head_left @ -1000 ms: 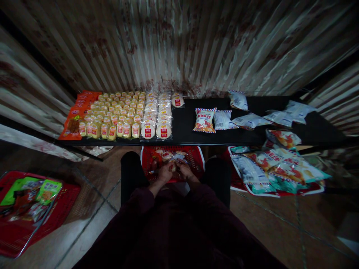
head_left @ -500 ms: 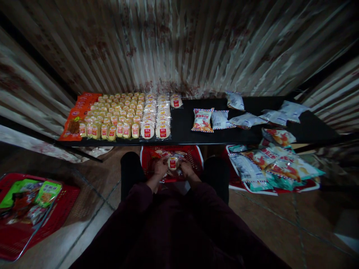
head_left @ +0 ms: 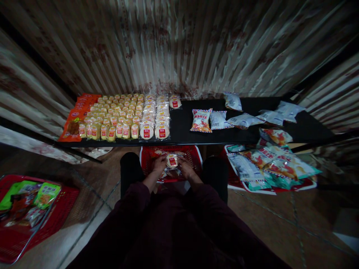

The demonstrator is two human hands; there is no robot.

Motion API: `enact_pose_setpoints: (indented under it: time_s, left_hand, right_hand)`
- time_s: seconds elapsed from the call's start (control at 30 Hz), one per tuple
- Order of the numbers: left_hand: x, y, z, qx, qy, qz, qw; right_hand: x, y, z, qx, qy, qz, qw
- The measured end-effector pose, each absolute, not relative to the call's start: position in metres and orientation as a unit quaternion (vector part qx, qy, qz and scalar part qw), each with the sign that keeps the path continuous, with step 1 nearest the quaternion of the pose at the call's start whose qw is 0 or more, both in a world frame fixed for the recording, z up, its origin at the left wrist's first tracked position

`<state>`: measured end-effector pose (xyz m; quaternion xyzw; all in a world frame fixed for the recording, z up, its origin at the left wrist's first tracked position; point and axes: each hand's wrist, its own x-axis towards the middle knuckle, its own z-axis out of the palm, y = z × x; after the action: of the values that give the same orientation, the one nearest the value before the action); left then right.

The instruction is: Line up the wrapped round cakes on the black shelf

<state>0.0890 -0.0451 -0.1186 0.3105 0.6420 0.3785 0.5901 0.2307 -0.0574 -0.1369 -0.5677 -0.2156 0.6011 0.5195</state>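
Between my two hands is a round, pale packaged cake (head_left: pixel 172 160) with a red label, held over a red basket (head_left: pixel 198 160) below the shelf edge. My left hand (head_left: pixel 159 165) grips its left side and my right hand (head_left: pixel 185 166) its right side, fingers closed on the wrapper. Other wrapped items lie in the basket under it. On the black shelf (head_left: pixel 182 130), round cakes (head_left: pixel 162 130) of the same look stand in two rows, with a single one (head_left: pixel 175 102) at the back right of them. Small yellow packaged cakes (head_left: pixel 111 132) fill several rows to their left.
An orange bag (head_left: pixel 81 112) lies at the shelf's left end. White snack bags (head_left: pixel 201 120) are spread along its right half. A full basket of snack bags (head_left: pixel 275 164) stands at the right, another red basket (head_left: pixel 63 201) at the lower left. A striped curtain (head_left: pixel 174 48) hangs behind.
Both hands have shifted very slightly with the round cake, which now sits a little higher in view. The whole view has moved slightly.
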Motion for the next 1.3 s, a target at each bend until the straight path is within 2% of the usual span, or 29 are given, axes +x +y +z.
enact_pose_setpoints:
  time_s: [0.17,0.6,0.9,1.3]
  left_hand:
    - [0.086,-0.039,-0.115,0.312,0.631,0.398,0.588]
    - [0.085,-0.042,-0.095,0.321,0.556,0.442,0.626]
    - [0.086,-0.039,-0.072,0.393,0.52,0.448,0.611]
    - [0.092,-0.041,-0.05,0.45,0.518,0.455,0.568]
  right_hand:
    - [0.231,-0.063,-0.126,-0.564,-0.148,0.623,0.521]
    - [0.245,-0.071,-0.102,-0.524,-0.162,0.67,0.499]
    - [0.252,-0.075,-0.073,-0.461,-0.157,0.718,0.497]
    - [0.257,-0.075,-0.057,-0.464,-0.201,0.698,0.506]
